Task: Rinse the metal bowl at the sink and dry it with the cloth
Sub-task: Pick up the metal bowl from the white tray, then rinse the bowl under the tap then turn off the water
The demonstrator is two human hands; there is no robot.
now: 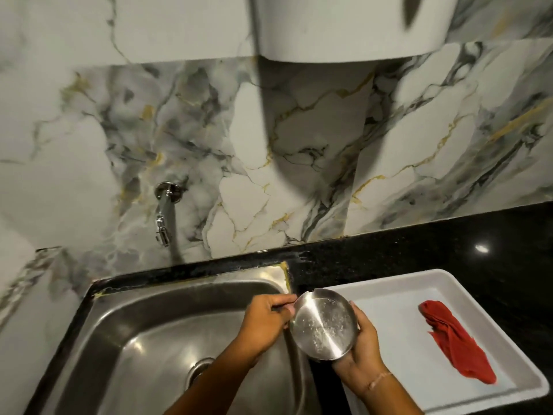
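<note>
A small round metal bowl [323, 324], wet with droplets inside, is held tilted over the right rim of the steel sink [143, 330]. My right hand [359, 354] cups it from below and the right. My left hand [266, 322] pinches its left rim with thumb and fingers. A red cloth [457, 342] lies crumpled in a white tray [449, 283] to the right, apart from both hands.
A chrome tap [164, 217] juts from the marble wall above the sink's back left; no water is seen running. The drain [200, 372] sits partly behind my left forearm. Black granite counter [449, 244] surrounds sink and tray. A white fixture [344, 28] hangs overhead.
</note>
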